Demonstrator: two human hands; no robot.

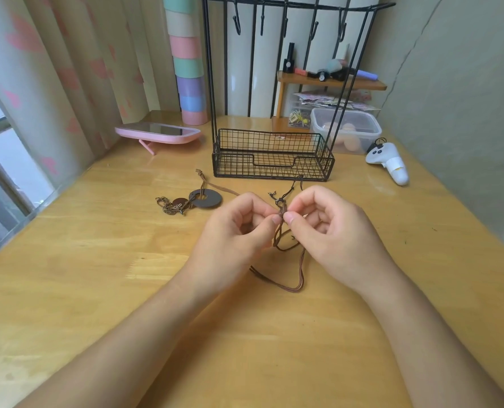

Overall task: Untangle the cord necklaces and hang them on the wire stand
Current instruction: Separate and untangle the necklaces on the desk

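Note:
Brown cord necklaces (292, 285) lie tangled on the wooden table, their loops trailing below my hands. My left hand (239, 228) and my right hand (330, 228) both pinch the knot of cords (281, 208) between thumb and finger, just above the table. One cord runs left to a dark ring pendant (206, 198) and a small brown disc with metal rings (171, 204) lying flat. The black wire stand (273, 154) sits behind the hands, its basket base on the table and its hooks (286, 23) bare along the top bar.
A pink mirror (158, 133) lies at the back left beside a stack of pastel cups (189, 69). A clear plastic box (345, 129) and a small wooden shelf (330, 82) stand at the back right. A white controller (389, 163) lies to the right.

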